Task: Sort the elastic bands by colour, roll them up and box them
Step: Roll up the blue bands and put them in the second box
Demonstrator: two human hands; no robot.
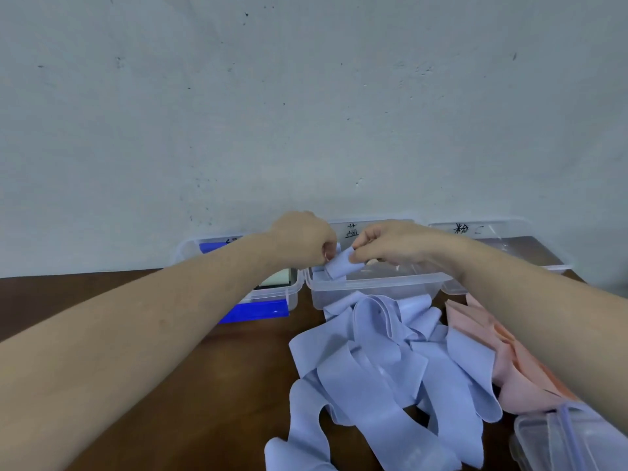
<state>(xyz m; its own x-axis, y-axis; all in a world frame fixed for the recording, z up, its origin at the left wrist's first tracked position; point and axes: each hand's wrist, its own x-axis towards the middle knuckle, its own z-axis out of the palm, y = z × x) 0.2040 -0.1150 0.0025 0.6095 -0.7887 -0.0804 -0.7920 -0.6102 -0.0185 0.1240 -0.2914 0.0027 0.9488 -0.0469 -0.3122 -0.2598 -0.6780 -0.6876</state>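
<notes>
A small roll of light blue elastic band (338,264) is held over the middle clear box (380,282). My left hand (304,237) grips its left end and my right hand (384,243) pinches its right end with curled fingers. A loose heap of light blue bands (380,379) lies on the brown table in front of that box. Pink bands (482,345) lie to the right of the heap, partly under my right forearm.
A clear box (272,294) with a blue label and something pale green inside stands at the left. Another clear box (516,232) stands at the right by the wall. Clear plastic lids (564,440) lie at the bottom right. The brown table (221,368) ends at the wall.
</notes>
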